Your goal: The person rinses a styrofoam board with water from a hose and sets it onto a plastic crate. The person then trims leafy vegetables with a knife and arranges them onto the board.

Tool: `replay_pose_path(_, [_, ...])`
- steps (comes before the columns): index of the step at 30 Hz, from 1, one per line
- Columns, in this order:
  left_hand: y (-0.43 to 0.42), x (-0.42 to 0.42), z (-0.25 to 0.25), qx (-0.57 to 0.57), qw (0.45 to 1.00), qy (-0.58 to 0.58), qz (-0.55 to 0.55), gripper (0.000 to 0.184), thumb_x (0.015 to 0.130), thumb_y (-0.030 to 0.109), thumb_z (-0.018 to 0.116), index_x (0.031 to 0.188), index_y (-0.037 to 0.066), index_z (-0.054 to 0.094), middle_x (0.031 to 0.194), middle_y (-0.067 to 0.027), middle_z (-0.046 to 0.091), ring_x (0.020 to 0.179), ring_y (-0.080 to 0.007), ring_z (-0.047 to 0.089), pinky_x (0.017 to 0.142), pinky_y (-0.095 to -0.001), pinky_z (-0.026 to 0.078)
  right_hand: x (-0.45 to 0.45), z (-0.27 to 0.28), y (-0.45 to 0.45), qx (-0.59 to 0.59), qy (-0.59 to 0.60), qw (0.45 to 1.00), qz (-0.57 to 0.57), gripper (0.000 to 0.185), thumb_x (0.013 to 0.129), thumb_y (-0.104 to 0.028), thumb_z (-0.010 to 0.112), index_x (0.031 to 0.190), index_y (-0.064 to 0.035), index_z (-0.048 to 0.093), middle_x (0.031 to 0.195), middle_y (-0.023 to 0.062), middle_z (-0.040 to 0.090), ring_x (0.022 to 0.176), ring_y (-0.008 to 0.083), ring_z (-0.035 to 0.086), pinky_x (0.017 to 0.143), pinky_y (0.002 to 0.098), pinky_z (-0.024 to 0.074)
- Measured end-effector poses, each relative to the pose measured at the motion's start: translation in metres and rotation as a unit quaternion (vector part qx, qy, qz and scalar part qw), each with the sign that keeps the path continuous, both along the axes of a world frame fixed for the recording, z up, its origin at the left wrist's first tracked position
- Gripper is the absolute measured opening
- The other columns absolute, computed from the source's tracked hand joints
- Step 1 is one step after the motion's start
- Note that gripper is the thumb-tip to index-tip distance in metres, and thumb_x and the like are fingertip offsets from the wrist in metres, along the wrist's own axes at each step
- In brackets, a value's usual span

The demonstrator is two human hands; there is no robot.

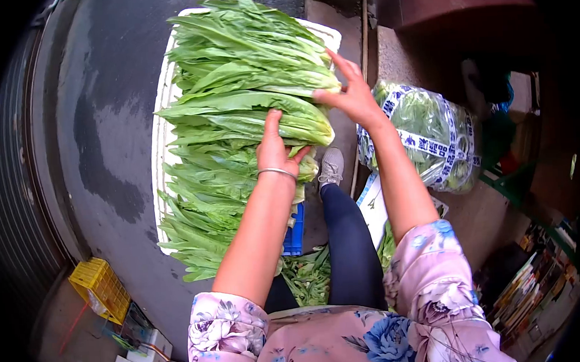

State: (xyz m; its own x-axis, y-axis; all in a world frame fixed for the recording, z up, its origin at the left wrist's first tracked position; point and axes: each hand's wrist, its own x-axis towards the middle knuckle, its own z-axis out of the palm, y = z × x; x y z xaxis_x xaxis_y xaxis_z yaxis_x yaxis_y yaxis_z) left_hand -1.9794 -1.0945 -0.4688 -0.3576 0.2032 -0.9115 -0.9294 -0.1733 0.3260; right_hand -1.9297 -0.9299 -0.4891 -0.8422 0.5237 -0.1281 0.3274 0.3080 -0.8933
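Observation:
Long green leaf lettuce (244, 59) lies in rows across a white foam box (162, 148), leaf tips to the left and pale stem ends to the right. My left hand (277, 145) is closed around one lettuce head (300, 123) near its base, the thumb on top and the other fingers partly hidden beneath. At the upper right of the pile, my right hand (353, 92) has thumb and fingers apart, its fingertips touching the stem ends. It does not grip any head.
A clear plastic bag of greens (425, 134) with blue-and-white printing stands at the right. A blue crate (294, 233) shows under the pile, above loose leaves (308, 275). My shoe (331, 167) is beside the box. A yellow crate (100, 289) sits at lower left.

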Motion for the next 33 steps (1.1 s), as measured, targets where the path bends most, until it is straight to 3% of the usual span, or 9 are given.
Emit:
replay_pose_path(2, [0.003,0.000,0.000,-0.011,1.000,-0.001,0.003,0.059,0.069,0.043,0.064,0.118,0.017,0.043,0.115,-0.0053,0.048,0.108,-0.0231,0.043,0.088,-0.0515,0.038,0.022,-0.031,-0.001,-0.127,0.050,0.980,-0.142,0.069,0.073,-0.036,0.052,0.132,-0.0129,0.027,0.130,0.0127,0.028,0.120,0.0254,0.027,0.098,0.0339,0.0234])
replay_pose_path(4, [0.004,0.001,0.002,-0.012,1.000,0.002,-0.005,0.058,0.070,0.043,0.064,0.117,0.017,0.043,0.114,-0.0052,0.048,0.107,-0.0232,0.043,0.087,-0.0513,0.038,0.036,-0.052,-0.005,-0.357,0.157,0.839,-0.379,0.077,0.084,-0.061,0.022,0.138,-0.0093,0.004,0.144,0.0107,0.004,0.132,0.0211,0.001,0.104,0.0331,0.0061])
replay_pose_path(10, [0.014,-0.003,-0.003,0.007,1.000,0.007,-0.026,0.053,0.074,0.041,0.060,0.117,0.013,0.045,0.116,-0.0081,0.049,0.108,-0.0278,0.045,0.089,-0.0528,0.039,-0.005,-0.095,-0.029,-0.390,0.192,0.843,-0.317,0.087,0.080,-0.067,0.023,0.136,-0.0080,-0.007,0.142,0.0118,-0.014,0.127,0.0236,-0.026,0.100,0.0393,-0.0169])
replay_pose_path(16, [0.000,0.004,0.023,0.105,0.985,-0.140,0.012,0.093,0.069,0.038,0.070,0.131,0.000,0.012,0.126,-0.0256,0.032,0.113,-0.0383,0.039,0.094,-0.0524,0.035,0.182,-0.084,-0.076,-0.366,0.077,0.754,-0.540,0.074,0.084,-0.055,0.037,0.137,-0.0103,0.009,0.143,0.0088,0.007,0.131,0.0213,0.005,0.104,0.0379,0.0060])
replay_pose_path(19, [-0.016,0.046,0.056,0.117,0.989,-0.004,-0.096,0.097,0.073,0.030,0.067,0.131,-0.005,-0.002,0.129,-0.0306,0.024,0.116,-0.0395,0.036,0.095,-0.0496,0.036,0.332,-0.082,-0.159,-0.404,-0.032,0.618,-0.673,0.068,0.080,-0.054,0.044,0.134,-0.0161,0.026,0.136,0.0058,0.028,0.123,0.0234,0.026,0.091,0.0418,0.0284])
replay_pose_path(24, [-0.043,0.164,0.050,0.118,0.945,0.029,-0.303,0.030,0.083,0.023,0.051,0.101,-0.001,0.053,0.103,-0.0159,0.058,0.099,-0.0276,0.055,0.086,-0.0411,0.046,0.523,-0.092,-0.311,-0.455,-0.206,0.456,-0.736,0.056,0.080,-0.045,0.052,0.124,-0.0113,0.041,0.111,0.0089,0.051,0.096,0.0231,0.050,0.077,0.0395,0.0419])
replay_pose_path(30, [-0.087,0.309,-0.050,-0.002,0.880,-0.071,-0.470,0.019,0.081,0.023,0.054,0.092,0.007,0.053,0.091,-0.0093,0.060,0.085,-0.0236,0.059,0.075,-0.0378,0.049,0.619,-0.100,-0.373,-0.450,-0.291,0.516,-0.669,0.042,0.079,-0.038,0.056,0.105,-0.0059,0.058,0.087,0.0073,0.060,0.076,0.0195,0.056,0.067,0.0365,0.0453])
replay_pose_path(32, [-0.096,0.358,-0.081,-0.045,0.850,-0.071,-0.520,0.025,0.081,0.023,0.053,0.098,0.005,0.051,0.093,-0.0106,0.058,0.084,-0.0242,0.059,0.074,-0.0367,0.049,0.668,-0.146,-0.373,-0.243,-0.402,0.687,-0.554,0.039,0.077,-0.036,0.057,0.101,-0.0046,0.060,0.088,0.0101,0.062,0.079,0.0234,0.059,0.071,0.0355,0.0462])
replay_pose_path(33, [-0.098,0.380,-0.098,-0.061,0.837,-0.075,-0.538,0.027,0.081,0.023,0.053,0.101,0.005,0.049,0.094,-0.0113,0.058,0.084,-0.0245,0.058,0.073,-0.0362,0.048,0.684,-0.154,-0.360,-0.249,-0.374,0.675,-0.585,0.041,0.076,-0.038,0.058,0.100,-0.0043,0.059,0.094,0.0125,0.062,0.084,0.0263,0.060,0.074,0.0346,0.0455])
